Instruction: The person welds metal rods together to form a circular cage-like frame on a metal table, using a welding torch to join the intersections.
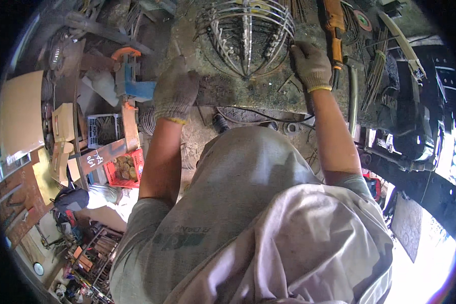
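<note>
A dome-shaped cage (248, 38) of bent metal rods, with rough weld-like lumps along its ribs, sits on the dark, grimy workbench (233, 93). My right hand (311, 66), in a grey knit glove with a yellow cuff, is closed at the cage's right rim, fingertips on the wire. To the left of the cage, apart from it, my left hand (175, 92) wears a matching glove and is curled closed. A thin rod end (177, 48) shows just above it; the glove hides what the fingers hold. A small T-shaped metal piece (287, 82) lies beside my right hand.
An orange power tool (334, 25) lies right of my right hand, near a grinding disc (363, 20) and bundled rods (377, 71). A metal pipe (353, 96) runs along the right. Left stand a blue clamp-like tool (137, 88) and a red crate (124, 169). A cable (268, 114) hangs below the bench edge.
</note>
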A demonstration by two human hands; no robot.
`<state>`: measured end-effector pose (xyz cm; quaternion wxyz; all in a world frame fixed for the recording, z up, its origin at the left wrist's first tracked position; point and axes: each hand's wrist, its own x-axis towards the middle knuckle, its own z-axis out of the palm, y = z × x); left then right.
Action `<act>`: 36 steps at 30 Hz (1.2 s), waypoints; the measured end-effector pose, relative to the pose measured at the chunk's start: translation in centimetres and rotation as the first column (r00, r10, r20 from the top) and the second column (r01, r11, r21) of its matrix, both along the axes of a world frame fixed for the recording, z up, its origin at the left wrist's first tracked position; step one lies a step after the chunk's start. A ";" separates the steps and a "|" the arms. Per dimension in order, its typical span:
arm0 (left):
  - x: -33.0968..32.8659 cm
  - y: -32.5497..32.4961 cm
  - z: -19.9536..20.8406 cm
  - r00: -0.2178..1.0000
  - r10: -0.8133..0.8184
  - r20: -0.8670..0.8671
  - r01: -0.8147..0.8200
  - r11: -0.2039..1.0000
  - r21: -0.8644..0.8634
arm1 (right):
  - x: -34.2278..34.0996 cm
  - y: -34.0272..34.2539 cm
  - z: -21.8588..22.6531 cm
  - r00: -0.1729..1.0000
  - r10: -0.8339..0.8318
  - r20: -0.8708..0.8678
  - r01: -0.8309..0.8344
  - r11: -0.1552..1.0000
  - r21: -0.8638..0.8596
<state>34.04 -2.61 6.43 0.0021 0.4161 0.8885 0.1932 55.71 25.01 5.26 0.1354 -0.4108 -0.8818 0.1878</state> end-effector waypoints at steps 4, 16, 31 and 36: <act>0.5 0.2 1.1 0.996 0.046 -0.077 -0.051 0.997 -0.062 | 0.3 0.5 -1.0 0.999 0.000 -0.044 0.002 0.999 0.050; -5.9 5.0 -1.3 0.991 -0.069 -0.112 0.082 0.990 0.118 | 0.5 0.3 -0.7 0.997 0.041 -0.064 -0.038 0.998 0.058; -6.6 6.6 -2.9 0.986 0.031 -0.162 -0.023 0.998 0.053 | 2.6 4.4 -2.5 0.894 -0.167 -0.415 -0.041 0.893 -0.448; -8.0 5.8 -4.5 0.966 -0.005 -0.257 0.036 0.993 0.117 | 1.1 2.7 -1.5 0.987 0.009 -0.158 -0.034 0.986 -0.162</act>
